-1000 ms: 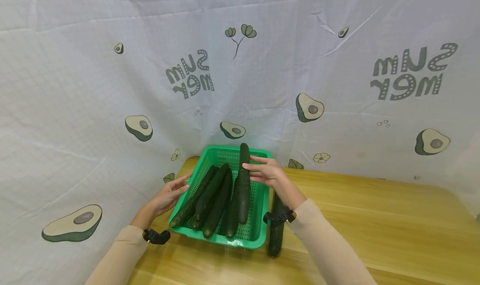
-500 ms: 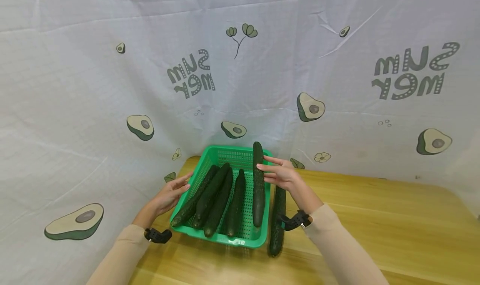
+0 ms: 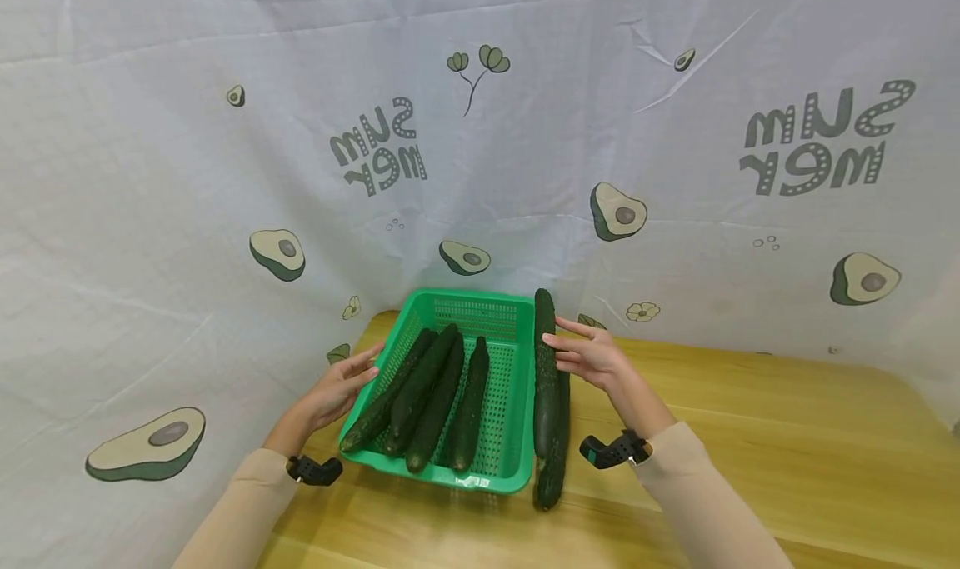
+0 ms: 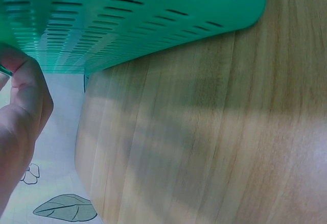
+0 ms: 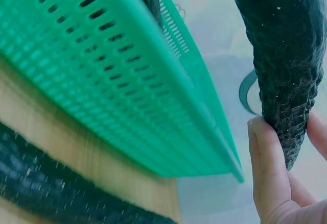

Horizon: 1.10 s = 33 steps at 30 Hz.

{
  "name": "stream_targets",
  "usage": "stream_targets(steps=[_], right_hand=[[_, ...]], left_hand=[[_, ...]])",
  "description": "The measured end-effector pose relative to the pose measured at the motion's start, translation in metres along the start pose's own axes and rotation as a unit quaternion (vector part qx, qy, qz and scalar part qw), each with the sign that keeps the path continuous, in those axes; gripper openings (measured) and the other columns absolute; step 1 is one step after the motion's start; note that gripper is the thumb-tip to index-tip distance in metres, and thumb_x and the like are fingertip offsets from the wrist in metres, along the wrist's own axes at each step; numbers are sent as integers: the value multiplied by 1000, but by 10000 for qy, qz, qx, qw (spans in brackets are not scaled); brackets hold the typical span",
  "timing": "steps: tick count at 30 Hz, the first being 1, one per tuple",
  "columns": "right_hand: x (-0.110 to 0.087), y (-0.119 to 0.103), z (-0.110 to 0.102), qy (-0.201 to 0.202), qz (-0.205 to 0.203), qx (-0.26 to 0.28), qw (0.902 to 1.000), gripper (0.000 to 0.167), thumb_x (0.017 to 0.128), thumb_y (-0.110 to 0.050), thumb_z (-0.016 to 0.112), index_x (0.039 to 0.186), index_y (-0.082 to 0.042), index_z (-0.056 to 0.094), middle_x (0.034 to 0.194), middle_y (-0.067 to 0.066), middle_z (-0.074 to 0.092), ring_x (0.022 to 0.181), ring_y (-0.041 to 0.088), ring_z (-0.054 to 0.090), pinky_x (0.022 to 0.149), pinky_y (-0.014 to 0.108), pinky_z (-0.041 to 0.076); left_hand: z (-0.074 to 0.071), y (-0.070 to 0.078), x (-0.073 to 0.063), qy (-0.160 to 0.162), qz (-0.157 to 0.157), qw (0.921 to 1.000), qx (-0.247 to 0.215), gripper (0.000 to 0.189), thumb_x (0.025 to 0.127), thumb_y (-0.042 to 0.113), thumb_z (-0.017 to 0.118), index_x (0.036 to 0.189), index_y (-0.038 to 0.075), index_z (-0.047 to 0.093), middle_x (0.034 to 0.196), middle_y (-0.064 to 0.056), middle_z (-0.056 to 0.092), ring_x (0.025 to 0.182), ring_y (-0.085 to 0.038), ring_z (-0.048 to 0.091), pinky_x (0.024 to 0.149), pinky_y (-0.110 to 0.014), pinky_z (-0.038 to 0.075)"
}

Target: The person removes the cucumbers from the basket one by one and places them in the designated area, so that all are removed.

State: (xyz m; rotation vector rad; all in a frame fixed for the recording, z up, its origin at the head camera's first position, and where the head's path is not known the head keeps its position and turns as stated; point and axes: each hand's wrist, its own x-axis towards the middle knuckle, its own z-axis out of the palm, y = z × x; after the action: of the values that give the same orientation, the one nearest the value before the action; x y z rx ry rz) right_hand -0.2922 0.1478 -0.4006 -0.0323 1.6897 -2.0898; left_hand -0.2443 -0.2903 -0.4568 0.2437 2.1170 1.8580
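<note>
My right hand (image 3: 588, 356) pinches a dark green cucumber (image 3: 545, 369) between thumb and fingers, raised just past the right rim of a green plastic basket (image 3: 522, 386). In the right wrist view this cucumber (image 5: 288, 55) hangs higher than the basket wall (image 5: 117, 76). Under it, on the table, lies a second cucumber (image 3: 552, 477), partly covered by the held one in the head view. My left hand (image 3: 339, 391) grips the basket's left rim, its fingers bent over the edge in the left wrist view. Several cucumbers (image 3: 423, 394) lie inside, mostly toward the left.
The wooden table (image 3: 750, 436) extends to the right of the basket. Behind it hangs a pale curtain (image 3: 525, 152) printed with avocados, close to the basket's far side. A black strap band (image 3: 615, 450) sits on each wrist.
My right hand has carried the cucumber rightward, from over the basket's inside to beyond its right rim, above the cucumber on the table. The left hand and basket have stayed put.
</note>
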Motion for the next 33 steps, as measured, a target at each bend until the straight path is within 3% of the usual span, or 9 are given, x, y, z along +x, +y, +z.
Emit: stream_targets(steps=[3, 9, 11, 13, 16, 25, 27, 30, 33], right_hand=[[-3, 3, -7, 6, -10, -35, 10000, 68, 102, -3, 55, 159, -5, 19, 159, 32, 12, 144, 52, 15, 87, 30, 55], [-12, 9, -21, 21, -16, -13, 10000, 70, 101, -3, 57, 159, -4, 17, 160, 31, 9, 142, 52, 19, 86, 31, 55], [-13, 12, -27, 38, -23, -21, 10000, 71, 101, -3, 58, 159, -3, 17, 160, 32, 10, 141, 52, 22, 86, 31, 56], [-15, 15, -31, 62, -26, -32, 10000, 72, 101, -4, 59, 159, -2, 17, 159, 33, 12, 140, 52, 23, 86, 32, 56], [-18, 20, -38, 171, -10, -39, 9998, 73, 100, -5, 61, 159, -2, 18, 157, 34, 16, 138, 52, 26, 87, 33, 55], [-26, 40, -54, 483, -74, -283, 9984, 75, 97, -8, 67, 157, -2, 24, 151, 36, 27, 134, 51, 36, 89, 37, 55], [-27, 44, -57, 520, -85, -314, 9981, 75, 96, -9, 67, 157, -2, 24, 150, 36, 29, 133, 50, 36, 90, 37, 54], [-27, 52, -60, 653, -74, -292, 9974, 76, 95, -9, 70, 157, -1, 26, 148, 36, 33, 132, 51, 39, 89, 38, 55], [-26, 60, -63, 775, -82, -329, 9964, 76, 93, -8, 72, 156, 0, 29, 143, 36, 42, 128, 51, 44, 86, 38, 56]], left_hand=[[0, -1, 0, -10, 39, 10000, 2, 62, 108, 17, 48, 161, 12, 17, 163, -25, -6, 149, -40, -3, 94, -15, 39], [-1, -1, 0, 37, 131, 9998, -116, 61, 108, 14, 48, 161, 8, 17, 162, -28, -3, 147, -37, 13, 57, -21, 35], [-1, 0, -1, 55, 120, 9999, -95, 61, 108, 14, 48, 161, 8, 17, 162, -28, -2, 136, -22, 36, 51, -23, 29], [-1, 0, -1, 44, 102, 9999, -111, 62, 108, 14, 48, 161, 9, 17, 162, -28, -1, 101, -5, 53, 48, -21, 28], [0, 1, -2, 32, 79, 9998, -159, 62, 108, 15, 48, 161, 11, 17, 162, -27, 0, 62, 3, 40, 47, -19, 29], [2, 1, -1, -36, 33, 9996, -271, 61, 108, 15, 47, 161, 13, 17, 162, -27, 4, 49, 1, 31, 44, -17, 31], [2, 1, -1, -24, 14, 9997, -244, 60, 108, 15, 47, 161, 14, 18, 162, -26, 4, 54, 3, 39, 44, -17, 32], [1, 0, -2, 4, 0, 9999, -161, 60, 109, 15, 46, 161, 14, 18, 163, -25, 0, 93, -5, 60, 46, -21, 29], [1, -2, -2, -21, -10, 10000, -95, 59, 109, 15, 44, 162, 14, 16, 163, -23, -5, 147, -27, 21, 75, -17, 49]])
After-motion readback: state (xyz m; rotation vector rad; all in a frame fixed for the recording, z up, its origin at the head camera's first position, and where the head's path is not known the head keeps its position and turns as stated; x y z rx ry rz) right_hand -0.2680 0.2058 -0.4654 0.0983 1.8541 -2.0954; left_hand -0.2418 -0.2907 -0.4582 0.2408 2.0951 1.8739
